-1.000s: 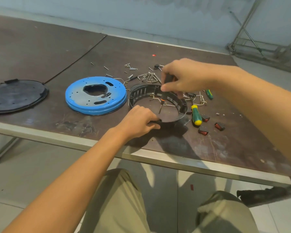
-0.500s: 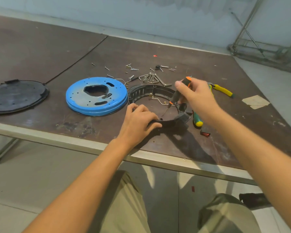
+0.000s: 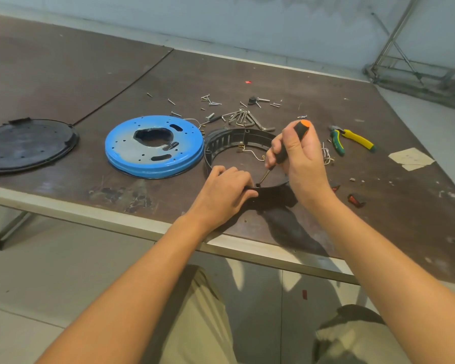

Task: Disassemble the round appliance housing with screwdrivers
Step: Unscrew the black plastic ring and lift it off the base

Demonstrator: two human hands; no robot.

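A black ring-shaped housing (image 3: 229, 139) with slotted walls lies on the brown table (image 3: 247, 72) near its front edge. My left hand (image 3: 227, 190) grips the ring's near rim from the left. My right hand (image 3: 297, 156) holds a black screwdriver with an orange cap (image 3: 301, 128), tilted down to the left, its tip at the inner side of the near rim beside my left fingers. A blue round metal plate (image 3: 132, 153) lies to the left of the ring. Thin wires run inside the ring.
A black round lid (image 3: 26, 144) lies at the far left. Several loose screws and hex keys (image 3: 243, 118) are scattered behind the ring. Green-and-yellow pliers (image 3: 352, 139) and a paper scrap (image 3: 411, 158) lie to the right, small red switches (image 3: 356, 199) nearer me.
My right hand came back from behind the ring with the orange-capped screwdriver and brought its tip down to the near rim. My left hand kept its grip on the rim.
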